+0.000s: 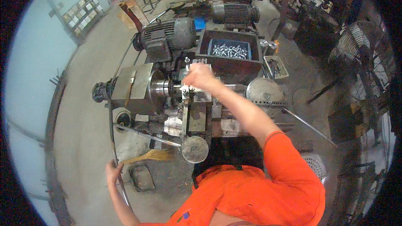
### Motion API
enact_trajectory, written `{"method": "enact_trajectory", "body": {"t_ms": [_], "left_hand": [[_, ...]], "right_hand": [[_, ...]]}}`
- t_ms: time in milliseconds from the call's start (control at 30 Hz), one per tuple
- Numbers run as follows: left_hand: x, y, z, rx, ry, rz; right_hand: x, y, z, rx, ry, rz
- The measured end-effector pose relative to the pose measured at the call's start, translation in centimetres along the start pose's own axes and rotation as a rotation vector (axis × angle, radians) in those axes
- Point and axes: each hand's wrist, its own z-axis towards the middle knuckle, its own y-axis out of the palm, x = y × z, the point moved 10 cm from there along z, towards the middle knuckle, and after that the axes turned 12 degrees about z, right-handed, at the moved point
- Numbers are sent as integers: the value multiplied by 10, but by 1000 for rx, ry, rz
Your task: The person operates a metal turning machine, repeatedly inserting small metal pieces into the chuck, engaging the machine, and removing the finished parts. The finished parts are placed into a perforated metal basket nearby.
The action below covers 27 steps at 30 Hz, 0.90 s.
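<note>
At the left, my left hand (113,172) is closed round a long dark lever (111,129) with a shiny lower end. My right hand (200,77) is over the tool post (185,92) of a small lathe, just right of its round metal chuck (159,87). Its fingers are curled and somewhat blurred, so what they grip is hidden. Beside my left hand, a straw brush (153,155) has its handle end close to my fingers. The lathe's grey headstock (134,81) carries a small tool with a light handle (130,86) on top.
A round handwheel (194,149) sits in front of the carriage, another metal disc (264,91) to the right. Behind stand a motor (167,35) and a metal box (201,42) holding a blue tray of small metal parts (229,51). A caged fan (356,58) stands far right.
</note>
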Motion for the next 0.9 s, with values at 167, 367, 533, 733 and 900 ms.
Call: {"method": "enact_trajectory", "body": {"t_ms": [167,367,533,733,900], "left_hand": [[-15,29,30,-14,-39,-490],[14,21,28,30,-16,-430],[-9,26,34,35,-12,-510],[8,28,52,-139,63,-448],[-31,58,105,-277,29,-602]], "right_hand": [[83,-64,-15,-49,236,-255],[139,-112,-6,404,-91,-248],[161,-93,-49,309,-139,-47],[263,-148,-215,383,318,140],[350,-215,-422,704,527,-75]]}}
